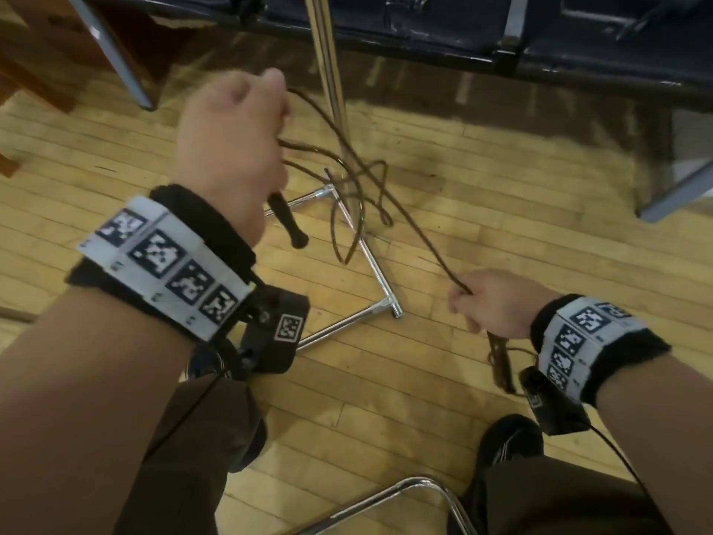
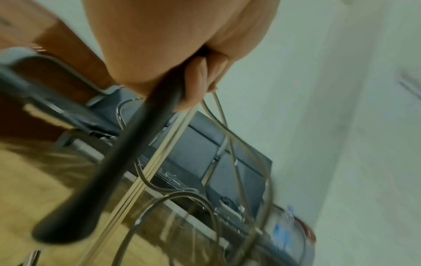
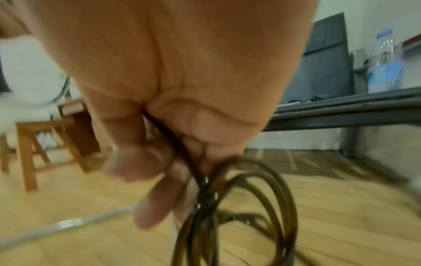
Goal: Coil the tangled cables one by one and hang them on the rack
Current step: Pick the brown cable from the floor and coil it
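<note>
Dark cable (image 1: 405, 222) stretches mid-frame between both fists – left hand (image 1: 231, 148) clenched on loops and plug end, right hand (image 1: 490, 303) clenched on a hanging coil – so coiling is underway, and next likely another loop gathered, above the rack (image 1: 362, 245) base.

Glossy chrome rack (image 1: 380, 272); wood floor (image 1: 501, 210); cable (image 1: 409, 222) seemingly matt.

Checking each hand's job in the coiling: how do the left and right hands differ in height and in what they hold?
The left hand is raised higher; the right hand sits lower. The left grips loose, tangled loops with the black plug end sticking out below; the right holds neat round coils. Both grip the same dark cable.
</note>
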Motion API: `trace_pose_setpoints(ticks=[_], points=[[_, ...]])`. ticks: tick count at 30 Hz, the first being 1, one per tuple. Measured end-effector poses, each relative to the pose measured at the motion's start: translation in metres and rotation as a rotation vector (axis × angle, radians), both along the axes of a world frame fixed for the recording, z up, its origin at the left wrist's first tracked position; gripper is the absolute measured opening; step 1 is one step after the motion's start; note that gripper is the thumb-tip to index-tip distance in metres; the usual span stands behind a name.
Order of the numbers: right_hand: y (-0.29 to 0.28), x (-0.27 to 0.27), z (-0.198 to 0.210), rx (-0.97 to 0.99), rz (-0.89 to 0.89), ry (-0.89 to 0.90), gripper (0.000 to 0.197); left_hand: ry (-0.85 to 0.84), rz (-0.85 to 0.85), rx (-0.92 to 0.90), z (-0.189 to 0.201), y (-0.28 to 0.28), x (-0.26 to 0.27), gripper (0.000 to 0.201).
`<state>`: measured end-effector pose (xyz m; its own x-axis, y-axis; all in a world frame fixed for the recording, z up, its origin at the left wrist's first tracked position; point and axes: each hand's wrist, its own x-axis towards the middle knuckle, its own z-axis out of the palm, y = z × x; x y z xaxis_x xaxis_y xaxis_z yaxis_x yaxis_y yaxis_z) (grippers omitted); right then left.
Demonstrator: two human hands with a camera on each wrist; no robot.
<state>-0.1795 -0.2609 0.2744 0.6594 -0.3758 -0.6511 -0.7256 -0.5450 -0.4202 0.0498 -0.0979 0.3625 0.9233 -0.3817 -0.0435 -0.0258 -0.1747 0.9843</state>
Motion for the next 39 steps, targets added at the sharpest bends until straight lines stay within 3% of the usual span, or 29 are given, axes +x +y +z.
trace_pose_setpoints(ticks=[1, 3, 6, 10, 13, 15, 17, 20, 24, 26, 29, 31, 34, 39], points=[[-0.001, -0.007, -0.005, -0.009, 0.032, 0.095, 0.022, 0.009, 0.055, -0.017, 0.001, 0.005, 0.008, 0.018], [-0.003, -0.014, -0.009, -0.029, 0.048, 0.176, 0.028, -0.094, 0.048, 0.206, -0.004, 0.009, 0.015, 0.017], [-0.002, -0.003, 0.002, -0.089, 0.034, 0.029, 0.031, -0.264, -0.089, 0.555, -0.024, 0.006, 0.007, 0.046], [0.012, 0.022, 0.022, -0.166, 0.051, -0.213, 0.027, -0.392, -0.530, 0.523, -0.027, 0.001, -0.027, 0.046], [0.026, 0.028, 0.030, -0.136, 0.077, -0.355, 0.022, -0.377, -0.912, 0.569, -0.032, -0.002, -0.048, 0.041], [0.029, 0.027, 0.034, -0.087, 0.063, -0.452, 0.021, -0.420, -1.015, 0.644, -0.037, -0.005, -0.054, 0.026], [0.028, 0.024, 0.035, -0.044, 0.044, -0.510, 0.020, -0.424, -0.981, 0.686, -0.036, -0.006, -0.053, 0.013], [0.020, 0.020, 0.028, -0.027, -0.017, -0.480, 0.020, -0.375, -0.783, 0.559, -0.031, -0.008, -0.044, 0.025], [0.001, 0.013, 0.010, -0.054, -0.029, -0.224, 0.020, -0.159, -0.332, 0.305, -0.021, -0.007, -0.019, 0.024], [-0.006, 0.006, 0.001, -0.131, 0.032, -0.073, 0.025, -0.139, -0.210, 0.296, -0.023, -0.004, -0.008, 0.025], [-0.008, 0.001, -0.003, -0.195, 0.070, 0.031, 0.030, -0.164, -0.284, 0.479, -0.032, -0.001, -0.009, 0.015], [-0.003, 0.006, 0.005, -0.212, 0.095, 0.008, 0.030, -0.232, -0.378, 0.620, -0.036, 0.000, -0.015, 0.033], [0.011, 0.018, 0.022, -0.193, 0.112, -0.162, 0.029, -0.261, -0.613, 0.554, -0.032, -0.001, -0.032, 0.044], [0.026, 0.022, 0.039, -0.037, 0.024, -0.454, 0.019, -0.286, -0.949, 0.582, -0.032, -0.007, -0.055, 0.023]])
